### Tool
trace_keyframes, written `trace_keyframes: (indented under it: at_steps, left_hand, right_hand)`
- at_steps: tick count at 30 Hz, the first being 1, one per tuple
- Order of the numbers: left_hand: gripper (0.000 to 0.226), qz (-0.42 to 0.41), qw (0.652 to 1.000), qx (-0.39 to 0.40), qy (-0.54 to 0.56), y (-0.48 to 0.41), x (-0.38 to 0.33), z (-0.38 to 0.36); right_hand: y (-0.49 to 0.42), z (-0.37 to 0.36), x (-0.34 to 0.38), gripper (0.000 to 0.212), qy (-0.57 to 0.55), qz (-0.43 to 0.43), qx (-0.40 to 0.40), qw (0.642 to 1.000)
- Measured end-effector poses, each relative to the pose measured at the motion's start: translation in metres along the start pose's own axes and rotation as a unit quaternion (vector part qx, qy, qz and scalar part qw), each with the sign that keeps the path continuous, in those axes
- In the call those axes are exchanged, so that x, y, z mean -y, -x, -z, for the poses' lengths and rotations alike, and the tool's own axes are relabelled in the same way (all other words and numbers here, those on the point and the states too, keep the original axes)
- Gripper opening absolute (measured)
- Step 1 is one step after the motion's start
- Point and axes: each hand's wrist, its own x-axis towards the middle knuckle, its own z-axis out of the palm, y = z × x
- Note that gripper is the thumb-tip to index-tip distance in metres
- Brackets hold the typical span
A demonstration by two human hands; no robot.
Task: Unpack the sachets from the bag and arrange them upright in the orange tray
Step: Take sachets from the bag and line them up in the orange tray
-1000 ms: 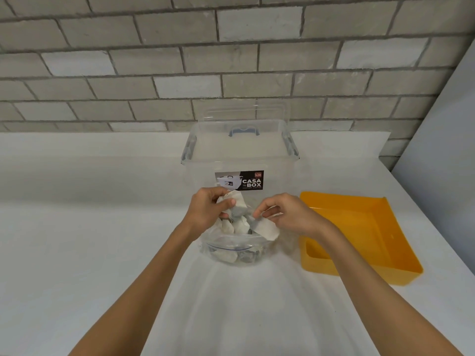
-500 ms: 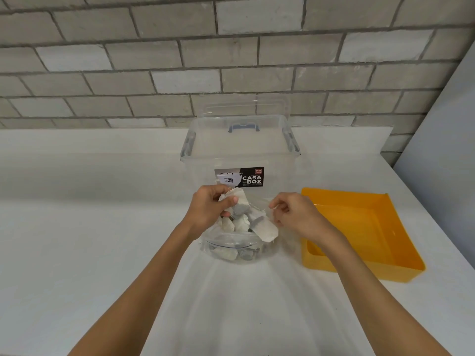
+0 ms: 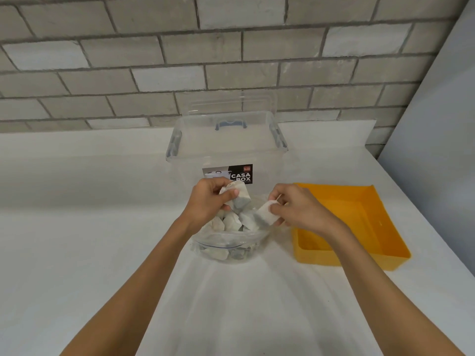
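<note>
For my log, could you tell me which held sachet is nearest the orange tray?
The sachet pinched by the right hand; the left hand grips a second sachet farther left, over the bag.

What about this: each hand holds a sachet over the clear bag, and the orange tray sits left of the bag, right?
Not quite. In the head view the orange tray lies to the right of the bag, beside the right hand, not left of it. The rest holds: the left hand grips a sachet and the right hand pinches a second sachet over the bag.
</note>
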Motion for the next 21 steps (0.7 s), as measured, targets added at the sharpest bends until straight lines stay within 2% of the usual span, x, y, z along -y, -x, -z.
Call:
trace_keyframes:
  at_steps: [4,7,11,21]
  left_hand:
    - [0.011,-0.013,1.000,0.022,0.007,-0.009,-0.011,-0.014]
    - [0.010,-0.018,0.999,0.044,0.012,-0.015,-0.017,-0.025]
    - [0.011,-0.026,0.998,0.060,0.007,-0.022,-0.020,-0.036]
    - [0.009,-0.024,0.998,0.066,-0.001,-0.034,-0.017,-0.042]
  right_hand:
    - [0.000,0.038,-0.004,0.008,-0.006,0.028,-0.062,0.998]
    - [-0.003,0.071,-0.016,0.011,0.042,0.046,-0.098,0.993]
    - [-0.013,0.094,-0.045,0.015,0.099,0.023,-0.119,0.988]
    - [-0.062,0.060,-0.081,0.016,0.146,-0.028,-0.045,0.988]
